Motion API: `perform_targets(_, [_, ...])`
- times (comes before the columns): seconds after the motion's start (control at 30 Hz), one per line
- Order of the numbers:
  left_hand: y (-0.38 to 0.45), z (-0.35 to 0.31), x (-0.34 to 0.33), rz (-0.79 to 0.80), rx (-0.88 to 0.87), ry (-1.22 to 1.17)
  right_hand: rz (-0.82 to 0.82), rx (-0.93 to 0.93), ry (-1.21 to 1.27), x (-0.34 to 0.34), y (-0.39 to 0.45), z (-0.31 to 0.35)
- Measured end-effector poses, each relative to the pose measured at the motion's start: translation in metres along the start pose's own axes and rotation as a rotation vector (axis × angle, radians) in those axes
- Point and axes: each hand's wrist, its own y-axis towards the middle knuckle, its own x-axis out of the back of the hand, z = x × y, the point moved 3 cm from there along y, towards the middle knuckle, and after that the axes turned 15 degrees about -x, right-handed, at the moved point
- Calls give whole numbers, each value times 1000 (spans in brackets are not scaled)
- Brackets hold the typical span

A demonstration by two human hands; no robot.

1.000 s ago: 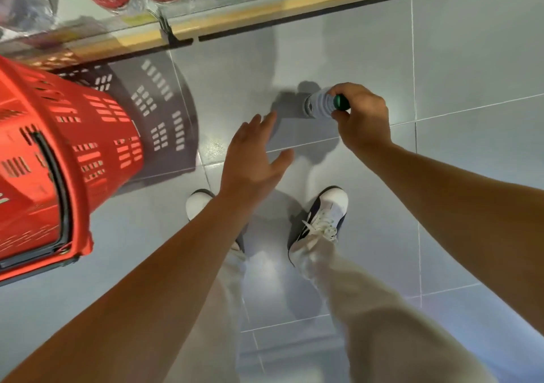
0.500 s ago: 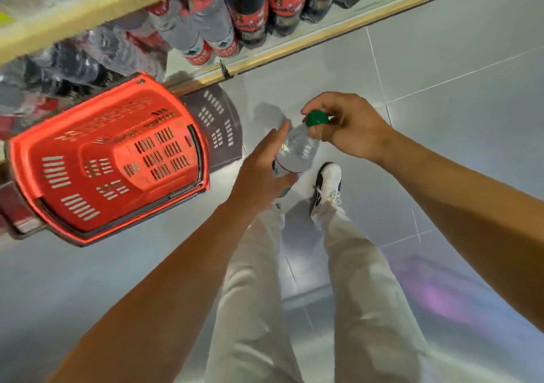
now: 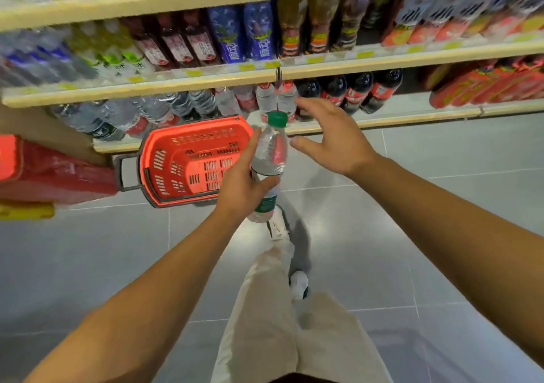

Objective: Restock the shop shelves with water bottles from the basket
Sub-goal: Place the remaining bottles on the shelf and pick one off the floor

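My red basket [image 3: 188, 161] sits on the grey floor [image 3: 441, 235], its far rim just under the edge of the lowest shelf [image 3: 382, 120], and I take it as my landmark. Just right of the basket, partly covering its right rim, my left hand [image 3: 241, 188] is wrapped around the middle of the water bottle [image 3: 270, 153], thumb on the near side and fingers curled behind the clear plastic, forearm reaching up from the lower left. The bottle stands nearly upright with its green cap [image 3: 277, 118] on top, level with the basket's far rim and in front of the clear bottles [image 3: 265, 100] on the lowest shelf. Further right of the basket, my right hand [image 3: 332, 138] is off the bottle, close beside it but not touching, fingers spread and relaxed, thumb pointing back toward the bottle, holding nothing. Right of that hand, dark cola bottles [image 3: 356, 91] line the same shelf. Half a second ago my right hand pinched the green cap while my left only touched the bottle's side with straight fingers; now the left one carries it alone and the right has let go. My view has also lifted, so the basket lies lower against the shelves, and more shelves show above it.
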Motion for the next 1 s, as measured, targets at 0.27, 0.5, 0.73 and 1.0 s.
perform_targets(0.27, [-98,-72,121,-466,35,-110,-139,264,-378,13,-74,124])
perform_targets(0.5, [-146,-124,234,-643,-46,-18,-255,409,-429,26,-97,249])
perform_targets(0.73, [-155,-166,350,-761,-209,10,-398,477,-455,35,-92,368])
perform_targets(1.0, [-148,-194,489,-744,-438,33,-569,504,-381,27,-82,518])
